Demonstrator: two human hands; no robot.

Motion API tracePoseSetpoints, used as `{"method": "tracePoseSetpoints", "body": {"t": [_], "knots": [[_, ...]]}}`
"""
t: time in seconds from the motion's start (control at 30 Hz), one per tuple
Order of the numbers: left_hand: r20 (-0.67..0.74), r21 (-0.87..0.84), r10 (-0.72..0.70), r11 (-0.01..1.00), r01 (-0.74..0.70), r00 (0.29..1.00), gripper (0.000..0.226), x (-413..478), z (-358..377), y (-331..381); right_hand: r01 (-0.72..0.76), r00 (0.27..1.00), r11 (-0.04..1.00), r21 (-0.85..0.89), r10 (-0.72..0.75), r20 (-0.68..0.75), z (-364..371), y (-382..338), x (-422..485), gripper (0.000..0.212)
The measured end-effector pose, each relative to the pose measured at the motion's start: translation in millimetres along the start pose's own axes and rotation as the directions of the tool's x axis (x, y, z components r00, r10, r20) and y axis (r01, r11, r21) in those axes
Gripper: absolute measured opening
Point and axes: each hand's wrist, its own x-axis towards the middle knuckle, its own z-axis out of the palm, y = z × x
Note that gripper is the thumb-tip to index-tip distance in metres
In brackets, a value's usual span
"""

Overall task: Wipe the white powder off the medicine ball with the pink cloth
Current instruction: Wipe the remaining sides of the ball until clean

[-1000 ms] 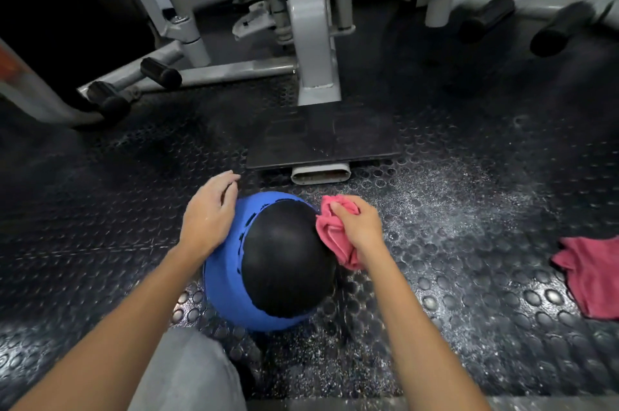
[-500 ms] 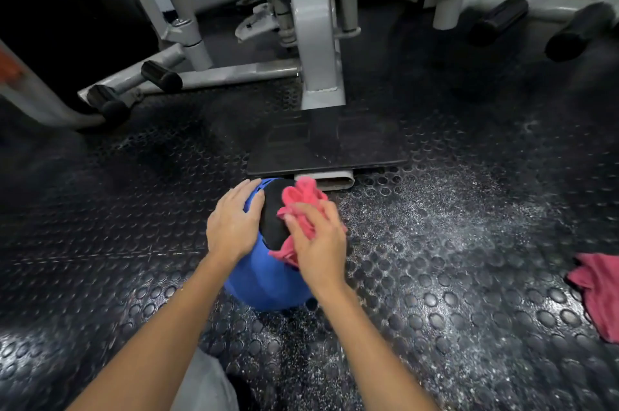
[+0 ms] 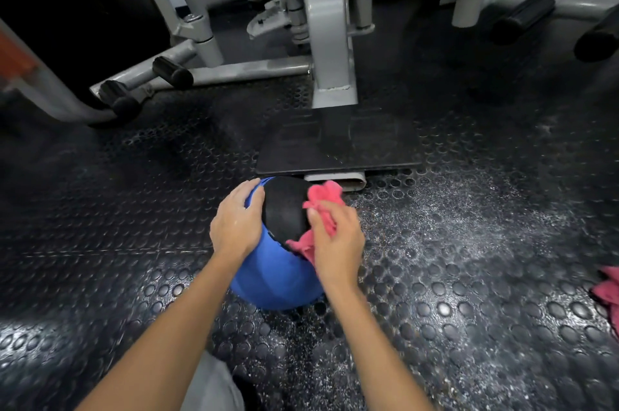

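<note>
A blue and black medicine ball [image 3: 274,280] rests on the studded black rubber floor, just in front of me. My left hand [image 3: 236,226] lies flat on the ball's upper left side, fingers spread over the blue edge. My right hand [image 3: 336,243] presses a crumpled pink cloth [image 3: 321,203] against the ball's right side, over the black panel. Part of the cloth shows under my palm. No white powder is plain on the visible part of the ball.
White powder [image 3: 469,209] dusts the floor to the right of the ball. A second pink cloth [image 3: 608,290] lies at the right edge. A grey gym machine [image 3: 330,42] with a black footplate [image 3: 338,146] stands right behind the ball.
The ball has turned so the black panel faces away, more blue toward me. My right hand with the cloth moved from the ball's right side onto its top, then slightly right.
</note>
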Motion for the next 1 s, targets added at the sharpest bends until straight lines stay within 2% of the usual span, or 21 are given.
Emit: {"method": "tracePoseSetpoints", "body": {"t": [0.03,0.1,0.17,0.2,0.27,0.33,0.37,0.4,0.43,0.5,0.57,0.63,0.67,0.7,0.77,0.83,0.9,0.93,1.0], "knots": [[0.007,-0.006,-0.018,1.000,0.018,1.000,0.031,2.4,-1.3,-1.4,0.126,0.991,0.991,-0.039,-0.124,0.048,5.3,-4.4,-7.9,0.009],[0.022,-0.035,-0.036,0.999,0.037,0.999,0.032,6.1,-3.9,-8.5,0.279,0.953,0.959,-0.053,-0.270,0.139,8.0,-5.2,-12.6,0.012],[0.034,-0.087,-0.044,0.995,0.047,0.998,0.032,7.7,-6.2,-17.0,0.278,0.949,0.960,-0.012,-0.273,0.156,3.1,6.1,-5.2,0.017],[0.036,-0.114,-0.052,0.992,0.056,0.998,0.033,7.8,-7.0,-20.3,0.196,0.973,0.980,0.012,-0.196,0.124,0.4,16.0,-0.6,0.014],[0.028,-0.156,-0.078,0.984,0.082,0.997,0.034,7.0,-8.3,-25.7,-0.115,0.992,0.991,0.070,0.112,0.055,-9.3,31.4,11.0,0.013],[0.011,-0.187,-0.111,0.976,0.111,0.994,0.033,6.8,-9.2,-28.8,-0.378,0.925,0.921,0.099,0.372,0.074,-14.2,43.6,16.0,0.019],[0.002,-0.195,-0.125,0.973,0.123,0.992,0.033,6.6,-9.3,-29.1,-0.440,0.898,0.890,0.122,0.432,0.086,-13.6,45.7,14.7,0.021],[-0.006,-0.194,-0.135,0.972,0.131,0.991,0.034,6.8,-9.4,-28.9,-0.431,0.902,0.888,0.159,0.423,0.082,-11.1,42.0,12.1,0.020],[-0.014,-0.189,-0.146,0.972,0.140,0.989,0.034,7.7,-9.2,-28.7,-0.372,0.928,0.909,0.188,0.366,0.068,-6.7,32.9,8.1,0.016],[-0.025,-0.179,-0.176,0.969,0.169,0.984,0.035,10.6,-10.0,-29.9,-0.113,0.993,0.991,0.075,0.112,0.020,5.0,11.0,-2.8,0.010],[-0.034,-0.196,-0.217,0.959,0.207,0.976,0.036,12.2,-12.4,-33.7,0.164,0.981,0.986,-0.030,-0.160,0.109,18.3,-5.9,-14.1,0.013],[-0.040,-0.234,-0.255,0.942,0.239,0.966,0.036,12.0,-15.4,-39.4,0.280,0.941,0.960,-0.021,-0.270,0.203,21.6,-11.3,-14.8,0.012],[-0.043,-0.258,-0.269,0.933,0.249,0.962,0.037,10.6,-17.1,-42.0,0.254,0.941,0.967,0.029,-0.254,0.222,20.1,-9.1,-12.0,0.008],[-0.046,-0.283,-0.282,0.924,0.258,0.958,0.038,8.1,-18.6,-44.8,0.166,0.961,0.982,0.094,-0.183,0.208,17.5,-4.3,-8.4,0.006],[-0.062,-0.322,-0.297,0.910,0.263,0.953,0.040,0.0,-19.1,-49.2,-0.137,0.985,0.979,0.149,0.118,0.128,9.4,14.6,3.1,0.008],[-0.113,-0.309,-0.285,0.920,0.239,0.952,0.040,-9.1,-17.6,-50.9,-0.387,0.920,0.918,0.090,0.378,0.101,1.2,31.9,11.2,0.013],[-0.155,-0.278,-0.250,0.939,0.201,0.956,0.040,-14.8,-14.1,-49.3,-0.421,0.905,0.906,0.039,0.416,0.094,-1.2,36.6,13.4,0.015],[-0.168,-0.263,-0.235,0.947,0.186,0.957,0.040,-17.9,-11.1,-47.9,-0.388,0.919,0.921,0.030,0.385,0.084,-1.4,31.2,12.6,0.012],[-0.198,-0.227,-0.199,0.962,0.153,0.960,0.039,-24.2,-5.9,-48.0,-0.223,0.972,0.974,0.036,0.220,0.079,0.9,10.8,5.3,0.010]]}}
